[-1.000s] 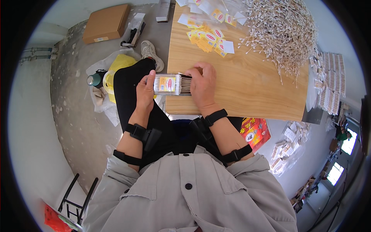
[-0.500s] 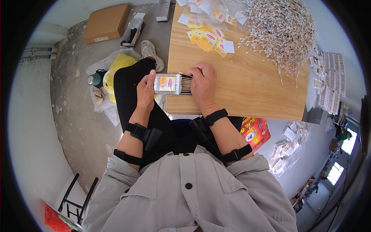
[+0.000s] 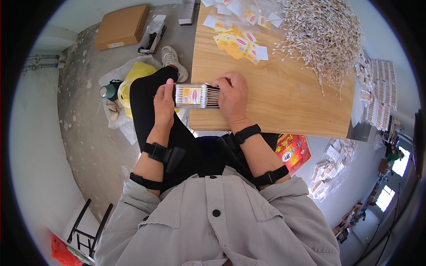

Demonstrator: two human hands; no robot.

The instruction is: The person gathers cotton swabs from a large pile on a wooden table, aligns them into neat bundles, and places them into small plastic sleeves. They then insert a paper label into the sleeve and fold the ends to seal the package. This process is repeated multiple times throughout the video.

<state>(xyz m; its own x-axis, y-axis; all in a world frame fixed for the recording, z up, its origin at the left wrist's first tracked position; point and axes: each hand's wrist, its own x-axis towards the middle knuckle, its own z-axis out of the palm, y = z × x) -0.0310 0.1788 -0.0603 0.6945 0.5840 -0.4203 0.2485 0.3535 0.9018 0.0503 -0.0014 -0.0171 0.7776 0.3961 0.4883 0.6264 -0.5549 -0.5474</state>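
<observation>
My L hand (image 3: 164, 104), part-closed w/ thumb up, has hold of the swab box (image 3: 191, 95) at its L end; my R hand (image 3: 231, 95), fingers curled, meets the R end, exact grip hidden. Box: betw. hands, long axis L–R, across bench (image 3: 284, 99) L edge, nr its near-L corner.

Swab pack (image 3: 191, 95) between hands (image 3: 234, 98), labels (image 3: 235, 44) beyond

Left hand (image 3: 164, 106): edged slightly leftward, left of upper centre
Swab box (image 3: 191, 96): shifted a touch left, upper centre
</observation>
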